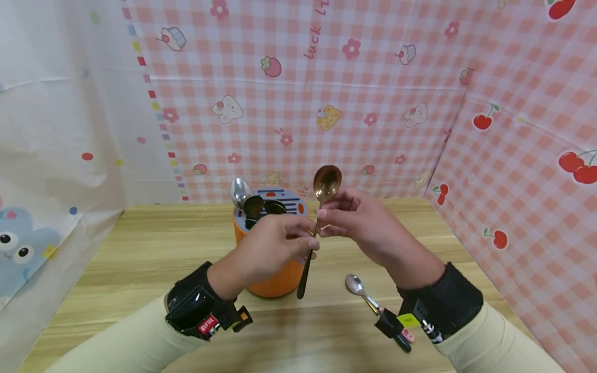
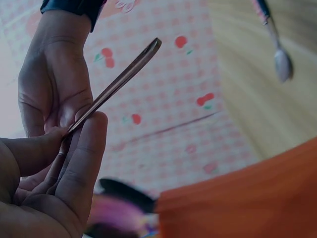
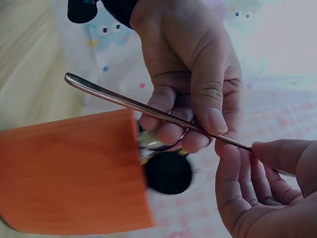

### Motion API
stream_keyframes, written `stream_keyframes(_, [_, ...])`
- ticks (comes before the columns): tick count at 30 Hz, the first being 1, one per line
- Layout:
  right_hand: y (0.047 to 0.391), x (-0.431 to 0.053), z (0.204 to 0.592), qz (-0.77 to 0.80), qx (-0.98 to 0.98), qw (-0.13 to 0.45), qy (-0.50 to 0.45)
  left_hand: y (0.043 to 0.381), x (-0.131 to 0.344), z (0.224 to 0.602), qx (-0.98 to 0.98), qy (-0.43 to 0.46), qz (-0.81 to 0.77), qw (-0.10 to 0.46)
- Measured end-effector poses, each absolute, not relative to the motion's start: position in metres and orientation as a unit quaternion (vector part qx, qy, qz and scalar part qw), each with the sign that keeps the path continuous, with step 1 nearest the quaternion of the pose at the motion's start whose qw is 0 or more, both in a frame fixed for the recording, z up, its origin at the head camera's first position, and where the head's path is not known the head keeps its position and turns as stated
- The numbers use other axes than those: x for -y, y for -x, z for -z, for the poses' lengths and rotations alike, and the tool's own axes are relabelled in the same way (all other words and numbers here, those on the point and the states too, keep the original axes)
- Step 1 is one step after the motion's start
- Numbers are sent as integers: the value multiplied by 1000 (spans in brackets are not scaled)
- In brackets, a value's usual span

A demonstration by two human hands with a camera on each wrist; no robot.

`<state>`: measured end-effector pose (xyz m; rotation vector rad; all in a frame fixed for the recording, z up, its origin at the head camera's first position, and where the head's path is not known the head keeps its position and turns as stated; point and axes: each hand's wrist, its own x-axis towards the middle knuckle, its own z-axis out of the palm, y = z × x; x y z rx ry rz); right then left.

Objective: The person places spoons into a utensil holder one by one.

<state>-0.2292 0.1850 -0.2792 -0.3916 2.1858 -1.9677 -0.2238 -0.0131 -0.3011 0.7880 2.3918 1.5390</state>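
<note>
A copper-coloured spoon (image 1: 327, 182) with a long, darker handle is held in front of me, bowl up and tilted to the right in the head view. My right hand (image 1: 366, 225) pinches it at the neck, just under the bowl. Lower on the handle, thumb and fingers of my left hand (image 1: 275, 241) grip it. In the right wrist view the handle (image 3: 114, 99) sticks out past the left fingers. Right behind my left hand stands an orange cylindrical cutlery holder (image 1: 275, 285) with a grey slotted top. A silver spoon (image 1: 239, 191) and dark spoons (image 1: 254, 206) poke out of it.
On the wooden table (image 1: 186, 238), below my right hand, lies a silver spoon (image 1: 355, 284) beside other cutlery handles, with a black band (image 1: 388, 323) around them. Checked cloth (image 1: 298, 103) forms the back and right walls, and a white printed cloth (image 1: 56, 129) hangs on the left.
</note>
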Motion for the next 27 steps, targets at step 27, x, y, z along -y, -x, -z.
stream_keyframes(27, [280, -161, 201, 688, -701, -42, 181, 288, 20, 219, -810, -297, -505, -14])
